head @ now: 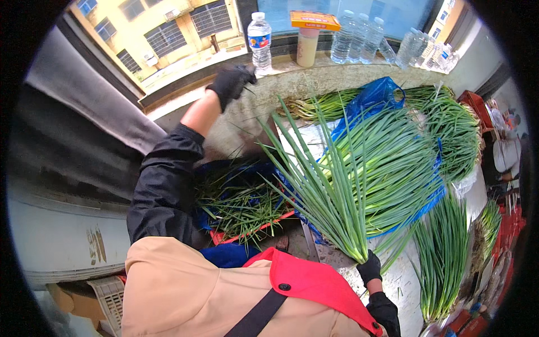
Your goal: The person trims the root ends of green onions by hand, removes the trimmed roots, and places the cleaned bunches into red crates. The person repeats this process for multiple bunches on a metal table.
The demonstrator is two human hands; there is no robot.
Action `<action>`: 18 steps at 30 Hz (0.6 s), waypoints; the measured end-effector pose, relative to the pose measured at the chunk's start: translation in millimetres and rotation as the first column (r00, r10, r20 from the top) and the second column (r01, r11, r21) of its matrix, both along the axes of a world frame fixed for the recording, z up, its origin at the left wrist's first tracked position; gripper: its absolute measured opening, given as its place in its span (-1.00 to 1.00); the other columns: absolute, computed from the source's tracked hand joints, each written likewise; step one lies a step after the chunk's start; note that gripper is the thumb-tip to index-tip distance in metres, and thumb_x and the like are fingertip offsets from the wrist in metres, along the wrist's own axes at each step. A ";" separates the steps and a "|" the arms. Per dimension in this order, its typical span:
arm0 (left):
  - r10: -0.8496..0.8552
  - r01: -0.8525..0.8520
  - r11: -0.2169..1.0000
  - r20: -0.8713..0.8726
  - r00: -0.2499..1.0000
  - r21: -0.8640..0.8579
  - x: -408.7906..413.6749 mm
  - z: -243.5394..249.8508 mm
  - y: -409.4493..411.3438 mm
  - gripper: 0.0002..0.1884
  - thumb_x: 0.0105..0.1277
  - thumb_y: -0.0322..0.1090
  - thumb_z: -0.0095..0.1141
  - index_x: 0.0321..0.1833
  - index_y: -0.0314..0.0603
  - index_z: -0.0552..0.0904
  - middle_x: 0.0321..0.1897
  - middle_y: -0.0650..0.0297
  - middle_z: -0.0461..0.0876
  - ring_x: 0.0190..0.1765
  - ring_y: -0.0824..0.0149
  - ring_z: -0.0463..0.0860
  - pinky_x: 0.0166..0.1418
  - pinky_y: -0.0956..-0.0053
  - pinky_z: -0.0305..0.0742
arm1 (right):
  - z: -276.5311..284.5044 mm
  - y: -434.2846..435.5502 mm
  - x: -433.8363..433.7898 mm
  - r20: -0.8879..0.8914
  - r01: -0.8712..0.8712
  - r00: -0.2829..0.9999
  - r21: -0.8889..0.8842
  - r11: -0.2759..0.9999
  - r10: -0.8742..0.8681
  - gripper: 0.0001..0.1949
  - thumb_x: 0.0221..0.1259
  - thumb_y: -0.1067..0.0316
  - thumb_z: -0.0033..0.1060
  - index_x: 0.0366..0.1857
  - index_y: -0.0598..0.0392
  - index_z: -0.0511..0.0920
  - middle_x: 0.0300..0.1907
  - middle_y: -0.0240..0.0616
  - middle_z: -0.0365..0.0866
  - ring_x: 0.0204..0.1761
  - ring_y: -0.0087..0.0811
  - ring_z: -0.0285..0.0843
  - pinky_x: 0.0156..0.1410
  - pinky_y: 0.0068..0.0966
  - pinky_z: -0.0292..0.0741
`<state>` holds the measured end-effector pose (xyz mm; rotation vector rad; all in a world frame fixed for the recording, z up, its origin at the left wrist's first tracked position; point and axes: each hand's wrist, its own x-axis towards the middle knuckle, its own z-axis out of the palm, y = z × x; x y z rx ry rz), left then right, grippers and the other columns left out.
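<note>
My right hand [370, 268], in a black glove, grips a bunch of green onions [337, 210] by its lower ends, the long leaves fanning up and left. My left hand [232, 86], also gloved in black, is raised by the window sill near a plastic water bottle [260, 45]. Its fingers are curled and blurred; a thin green strip shows beside them, and whether they hold it is unclear. Behind the held bunch lies a large heap of green onions [391, 168] on blue plastic. Loose green leaves [248, 206] fill a red-rimmed crate [257, 229] below my left arm.
On the sill [290, 73] stand a drink cup [308, 48] under an orange box [315, 20] and several clear bottles [357, 38]. More green onions [444, 257] lie on the table at right. A grey curtain [84, 84] hangs at left, above a plastic crate [107, 295].
</note>
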<state>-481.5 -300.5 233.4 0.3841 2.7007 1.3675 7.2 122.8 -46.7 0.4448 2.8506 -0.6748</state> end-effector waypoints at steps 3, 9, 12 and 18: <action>-0.230 0.218 0.973 0.191 0.954 0.083 -22.0 12.5 -4.8 -0.72 0.34 -0.07 0.12 -0.31 -0.14 0.68 -0.60 0.35 0.55 -0.73 0.51 0.33 -0.65 0.57 0.30 | 4.9 -0.6 2.1 0.015 0.029 0.999 0.028 0.999 -0.029 -0.57 -0.19 0.40 0.29 -0.08 0.02 0.51 -0.24 -0.05 0.61 -0.11 0.05 0.54 0.01 -0.11 0.48; -0.647 0.366 0.720 -0.377 0.663 -0.590 -8.7 0.4 86.7 -0.55 0.28 -0.23 0.08 0.26 0.10 0.49 0.32 0.18 0.41 0.23 0.02 0.49 0.26 0.19 0.42 | 15.6 -6.5 -6.5 0.010 0.020 1.000 -0.052 0.998 -0.019 -0.61 -0.13 0.35 0.26 -0.10 0.04 0.51 -0.19 -0.05 0.62 -0.09 0.06 0.54 0.03 -0.13 0.48; -0.698 0.323 0.595 -0.274 0.662 -0.736 -20.4 -26.1 116.8 -0.60 0.28 -0.32 0.01 0.20 0.09 0.53 0.22 0.13 0.48 0.10 -0.01 0.57 0.15 0.15 0.49 | 7.2 -2.0 -2.0 -0.022 0.024 0.999 -0.063 0.998 -0.026 -0.61 -0.16 0.37 0.26 -0.12 0.04 0.52 -0.20 -0.05 0.62 -0.09 0.06 0.54 0.01 -0.14 0.49; -0.550 0.404 0.823 -0.380 0.744 -0.400 -63.6 -39.3 99.0 -0.85 0.22 -0.29 0.12 -0.29 -0.20 0.66 -0.39 0.12 0.68 -0.30 0.18 0.63 -0.17 0.32 0.52 | 2.7 -1.5 -1.5 -0.047 0.017 0.999 -0.050 0.999 -0.019 -0.59 -0.19 0.38 0.27 -0.10 0.01 0.52 -0.23 -0.06 0.62 -0.14 0.06 0.55 -0.02 -0.15 0.50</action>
